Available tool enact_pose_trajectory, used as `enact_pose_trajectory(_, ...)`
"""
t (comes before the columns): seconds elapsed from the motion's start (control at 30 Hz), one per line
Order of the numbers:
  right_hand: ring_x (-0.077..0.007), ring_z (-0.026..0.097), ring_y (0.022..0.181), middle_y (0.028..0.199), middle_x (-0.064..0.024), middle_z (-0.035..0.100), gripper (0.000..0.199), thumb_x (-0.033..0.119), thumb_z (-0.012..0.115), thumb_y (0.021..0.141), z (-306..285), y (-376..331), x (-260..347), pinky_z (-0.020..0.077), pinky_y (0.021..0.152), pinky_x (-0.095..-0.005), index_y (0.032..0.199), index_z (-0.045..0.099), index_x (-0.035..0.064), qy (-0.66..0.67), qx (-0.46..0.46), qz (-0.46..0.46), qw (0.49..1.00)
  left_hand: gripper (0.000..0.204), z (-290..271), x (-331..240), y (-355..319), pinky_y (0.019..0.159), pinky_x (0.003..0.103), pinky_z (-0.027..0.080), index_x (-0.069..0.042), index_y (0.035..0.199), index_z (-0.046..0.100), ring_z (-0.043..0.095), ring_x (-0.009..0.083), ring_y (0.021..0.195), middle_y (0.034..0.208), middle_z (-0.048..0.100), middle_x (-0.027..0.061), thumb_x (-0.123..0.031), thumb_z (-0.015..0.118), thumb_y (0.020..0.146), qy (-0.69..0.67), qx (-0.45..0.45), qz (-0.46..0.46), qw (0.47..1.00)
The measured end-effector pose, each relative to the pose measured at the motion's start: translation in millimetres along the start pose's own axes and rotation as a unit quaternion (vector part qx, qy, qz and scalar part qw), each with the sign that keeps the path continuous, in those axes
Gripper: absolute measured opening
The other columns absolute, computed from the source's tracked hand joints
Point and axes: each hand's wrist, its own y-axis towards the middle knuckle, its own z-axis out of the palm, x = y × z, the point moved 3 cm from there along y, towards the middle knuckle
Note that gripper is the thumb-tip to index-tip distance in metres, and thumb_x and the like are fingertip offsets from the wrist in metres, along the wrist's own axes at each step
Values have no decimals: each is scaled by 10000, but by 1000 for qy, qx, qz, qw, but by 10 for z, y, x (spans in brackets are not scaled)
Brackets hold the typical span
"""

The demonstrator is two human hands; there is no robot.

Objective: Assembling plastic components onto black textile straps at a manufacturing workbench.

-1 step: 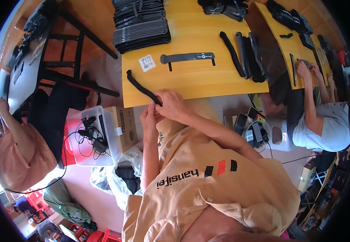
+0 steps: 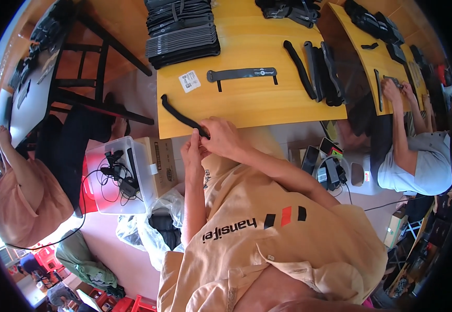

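Note:
A narrow black strap (image 2: 180, 115) runs over the table's near left edge, one end pinched between both hands and the far end resting on the tabletop. My left hand (image 2: 194, 150) closes on that near end from below. From the right, my right hand (image 2: 220, 136) grips it too, its fingers partly hidden. Beyond them lies a flat grey strap (image 2: 242, 75) with a rounded tip and pale print, above two short black marks. A white label (image 2: 189, 81) sits left of it.
Stacked grey and black straps (image 2: 183, 44) fill the table's back left; several more straps (image 2: 324, 73) lie at the right edge. A clear bin of cables (image 2: 115, 174) and a cardboard box (image 2: 159, 161) stand below left. People work at both sides, one in a light shirt (image 2: 416, 164).
The black strap's far end has shifted slightly down and to the left. Both hands keep nearly the same place and hold.

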Motion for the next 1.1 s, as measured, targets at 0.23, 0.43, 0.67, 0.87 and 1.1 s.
enact_pose_trajectory(0.23,-200,588,655,811,-98,587,241,-10,649,703,-200,-300,50,473,575,-278,942,634,11,228,6,-76,971,263,-11,-93,-93,584,231,502,-22,857,603,595,105,642,768,626,55,-274,542,899,-116,107,32,987)
enact_pose_trajectory(0.43,-157,598,620,793,-71,596,188,-57,622,708,-798,-464,230,474,549,-240,879,653,16,167,-53,-156,972,280,288,-387,-331,498,194,479,7,969,611,578,71,601,747,625,42,-255,540,902,-164,139,3,977)
enact_pose_trajectory(0.67,-224,596,633,804,-92,589,175,-34,634,697,-839,-583,245,482,549,-302,868,647,0,108,-110,-250,956,238,492,-374,-364,408,159,403,-4,913,630,507,38,487,635,580,-4,-234,572,886,-159,92,59,981)
enact_pose_trajectory(0.87,-254,589,673,794,-99,580,127,-3,631,695,-887,-619,278,487,569,-322,822,621,-7,30,-116,-298,947,220,556,-352,-414,393,177,368,-8,840,634,484,43,463,603,556,-4,-224,604,865,-115,47,108,986)
enact_pose_trajectory(1.1,-256,585,679,789,-93,582,133,16,639,694,-931,-634,292,489,578,-333,824,612,3,34,-88,-303,948,218,593,-342,-433,373,186,352,-15,774,615,465,52,422,568,545,4,-222,632,841,-129,15,112,985)
